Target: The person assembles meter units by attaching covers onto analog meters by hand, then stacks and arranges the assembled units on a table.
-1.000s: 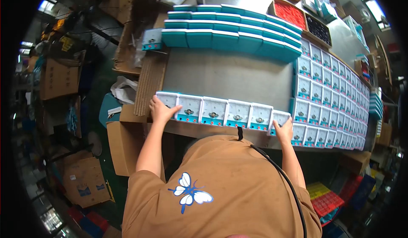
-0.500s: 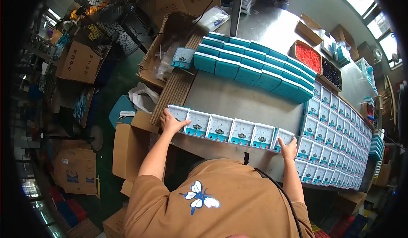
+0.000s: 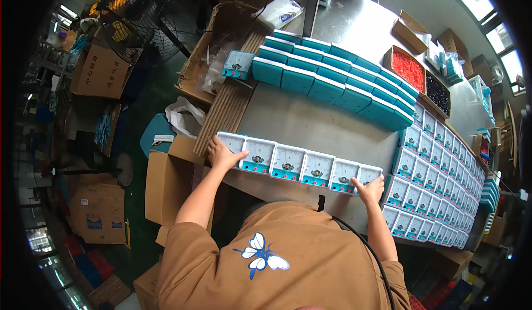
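Along the front edge of the metal table stands a row of several white and teal analog panel meters (image 3: pixel 287 162), faces up toward me, side by side. My left hand (image 3: pixel 223 155) grips the left end of the row, its thumb across the face of the end meter. At the other end my right hand (image 3: pixel 371 189) is wrapped round the last meter, the thumb reaching over its lower front. The row is pressed together between both hands. Most of my fingers behind the end meters are hidden.
Behind the row is a block of teal-backed meters (image 3: pixel 327 83). A single meter (image 3: pixel 239 64) lies at the left on cardboard sheets (image 3: pixel 224 108). More meters (image 3: pixel 432 177) fill the right side. Boxes of red parts (image 3: pixel 407 70) and black parts (image 3: pixel 438 95) stand farther back.
My right hand has shifted left and its thumb now lies farther over the meters. The end meter, tilted and apart before, now lines up against the row.
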Demonstrator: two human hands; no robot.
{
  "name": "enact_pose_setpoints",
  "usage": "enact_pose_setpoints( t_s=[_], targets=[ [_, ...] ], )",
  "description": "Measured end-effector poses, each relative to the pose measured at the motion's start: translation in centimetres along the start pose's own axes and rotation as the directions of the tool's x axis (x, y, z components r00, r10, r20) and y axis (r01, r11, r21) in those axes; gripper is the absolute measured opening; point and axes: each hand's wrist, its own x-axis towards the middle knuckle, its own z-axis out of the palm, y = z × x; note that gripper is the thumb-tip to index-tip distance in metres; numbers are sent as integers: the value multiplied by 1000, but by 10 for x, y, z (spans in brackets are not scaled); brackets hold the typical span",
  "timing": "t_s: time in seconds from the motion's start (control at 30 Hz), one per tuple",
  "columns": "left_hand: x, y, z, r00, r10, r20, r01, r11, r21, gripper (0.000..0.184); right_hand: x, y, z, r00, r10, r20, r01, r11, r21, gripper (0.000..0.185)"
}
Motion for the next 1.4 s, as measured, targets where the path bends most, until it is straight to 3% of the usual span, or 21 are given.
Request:
enact_pose_setpoints(
  t_s=[0.07, 0.17, 0.27, 0.43, 0.5, 0.67, 0.73, 0.8, 0.87, 0.93, 0.97, 1.03, 1.07, 1.1, 1.13, 1.2, 1.27, 1.3, 1.4],
  targets=[
    [2, -4, 1, 999, 38, 19, -37, 999, -29, 114, -1, 5, -1, 998, -63, -1, 63, 997, 40, 124],
    [9, 2, -1, 996, 17, 83, -16, 1000, -9, 116, 8, 5, -8, 998, -39, 40, 36, 998, 57, 122],
    [28, 30, 1, 997, 67, 33, -68, 998, 12, 117, 33, 1, -6, 1000, -1, 13, 0, 998, 65, 122],
    [76, 80, 13, 987, 158, -39, -161, 981, -109, 116, 86, -12, -19, 997, -39, -64, 47, 991, 124, 121],
    [83, 81, 24, 972, 210, -106, -218, 973, -72, 116, 80, -15, -33, 999, -5, 50, 2, 998, 70, 120],
    [110, 115, -14, 978, 189, 87, -200, 969, 147, 117, 108, -28, -73, 984, 7, 177, 14, 993, -117, 113],
    [142, 142, -41, 941, 164, 297, -213, 966, 143, 117, 144, -32, -95, 970, -47, 239, 90, 981, -173, 102],
    [189, 152, -45, 932, 142, 333, -203, 967, 157, 114, 191, -28, -106, 965, -28, 262, 56, 993, -102, 104],
    [204, 156, -59, 928, 192, 318, -168, 981, -101, 104, 222, -20, -112, 972, 32, 232, -72, 984, 164, 100],
    [216, 155, -60, 899, 206, 386, -46, 922, -384, 87, 226, -21, -119, 946, 127, 298, -268, 825, 498, 93],
    [214, 154, -54, 918, 247, 310, -80, 882, -464, 81, 223, -19, -121, 947, 127, 295, -280, 777, 564, 87],
    [218, 140, -31, 929, 317, 191, -160, 810, -564, 79, 239, 16, -77, 997, 71, -33, -42, 841, 539, 84],
    [205, 146, -31, 973, 231, 18, -199, 873, -446, 82, 241, 32, -59, 980, 31, -196, 72, 866, 494, 83],
    [190, 159, -33, 935, 282, -216, -330, 913, -240, 82, 208, 22, -76, 972, 5, -236, 126, 835, 535, 75],
    [175, 179, -36, 831, 358, -425, -398, 917, -6, 82, 181, 15, -85, 958, -9, -286, 185, 783, 593, 63],
    [149, 233, -48, 670, 567, -479, -713, 672, -200, 79, 137, 7, -77, 882, -30, -471, 351, 708, 613, 44],
    [143, 290, -38, 503, 749, -430, -863, 456, -216, 79, 95, -3, -64, 897, -90, -432, 378, 664, 646, 31],
    [141, 317, -26, 462, 809, -364, -887, 432, -166, 80, 75, -11, -52, 912, -130, -388, 376, 641, 669, 29],
    [142, 388, 2, 404, 900, -166, -914, 406, -26, 84, 28, -34, -25, 816, -451, -361, 567, 745, 352, 47]
  ],
)
